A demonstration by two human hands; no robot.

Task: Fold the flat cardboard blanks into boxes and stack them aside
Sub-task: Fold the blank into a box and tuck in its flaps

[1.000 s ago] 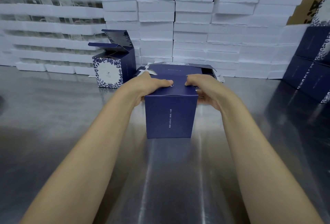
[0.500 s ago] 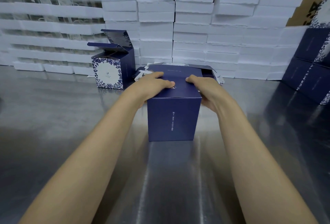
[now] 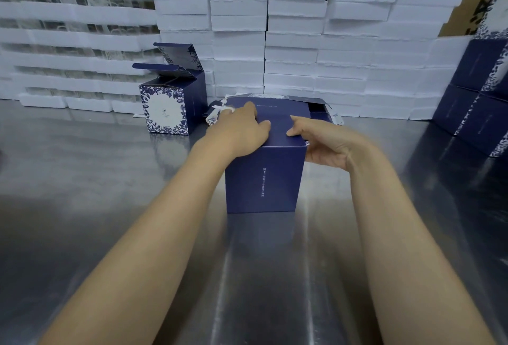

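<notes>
Here the left hand (image 3: pixel 239 131) presses flat atop the navy box (image 3: pixel 264 179) on the worktop (image 3: pixel 110 193); the right hand (image 3: pixel 327 146) grips its upper right edge, thumb on top.

I see a navy box (image 3: pixel 264 177) standing upright straight ahead, its top flap folded down. Flat blanks (image 3: pixel 319 108) lie just behind it; a floral-fronted box (image 3: pixel 171 102) stands back left, lid flaps open.

The lone head camera looks forward and down, close over the tabletop (image 3: pixel 82 179), foam stacks (image 3: pixel 297 42) at 12 o'clock.
</notes>
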